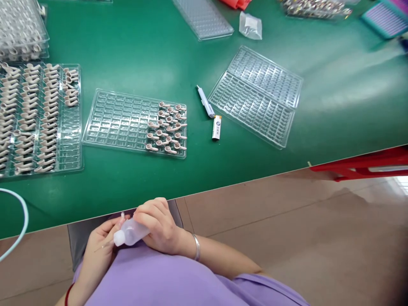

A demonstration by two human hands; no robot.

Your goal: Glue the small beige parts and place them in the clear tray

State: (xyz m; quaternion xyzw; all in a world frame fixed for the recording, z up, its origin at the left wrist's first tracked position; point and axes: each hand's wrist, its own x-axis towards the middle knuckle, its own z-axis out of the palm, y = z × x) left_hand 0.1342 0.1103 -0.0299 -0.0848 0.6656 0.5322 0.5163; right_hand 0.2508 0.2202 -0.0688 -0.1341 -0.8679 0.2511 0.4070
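Note:
Close to my lap, just off the table's front edge, my right hand (161, 227) is wrapped round a translucent squeeze bottle (136, 231). The bottle lies tilted, its white cap toward my left hand, and a thin needle tip runs out from the cap to the lower left. My left hand (98, 244) pinches a small whitish piece (123, 215) by its fingertips, beside the bottle. Most of that piece is covered by the fingers, so its kind does not show.
A clear tray (121, 123) holds small spoon-shaped pieces at its right end. Left of it, a fuller tray (72, 157) bears rows of them. A pale pen-like tool (205, 102), a lighter (216, 127) and another clear tray (258, 95) lie rightward. A red stool (366, 165) stands right.

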